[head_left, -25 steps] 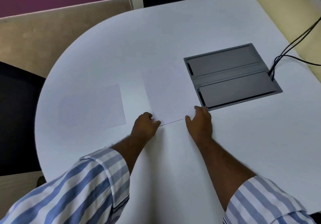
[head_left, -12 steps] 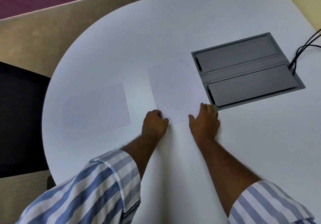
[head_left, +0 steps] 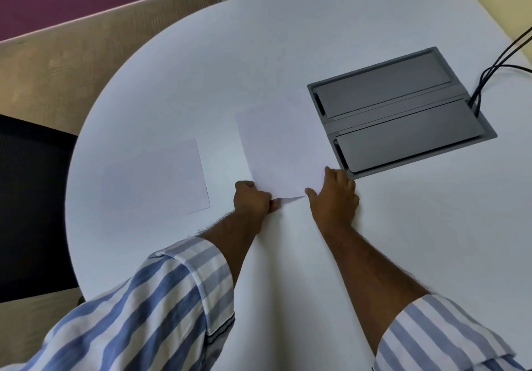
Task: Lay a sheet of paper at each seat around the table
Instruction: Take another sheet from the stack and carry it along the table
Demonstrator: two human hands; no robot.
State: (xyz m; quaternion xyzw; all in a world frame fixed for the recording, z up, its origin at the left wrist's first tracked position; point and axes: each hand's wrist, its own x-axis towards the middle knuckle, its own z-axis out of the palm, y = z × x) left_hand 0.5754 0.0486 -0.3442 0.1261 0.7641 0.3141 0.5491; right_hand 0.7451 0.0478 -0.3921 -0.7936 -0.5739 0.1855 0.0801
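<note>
A stack of white paper lies in the middle of the white table. My left hand pinches the near left corner of the top sheet, whose near edge is lifted slightly off the stack. My right hand rests flat on the stack's near right corner, fingers spread. A single white sheet lies flat to the left, in front of the black chair.
A grey cable box with two lids is set into the table right of the stack, with black cables running from it off the right edge. The table's rounded end curves at the left; beige floor lies beyond it.
My left hand has closed on the top sheet's near corner and raised its near edge a little. My right hand stays pressed on the stack.
</note>
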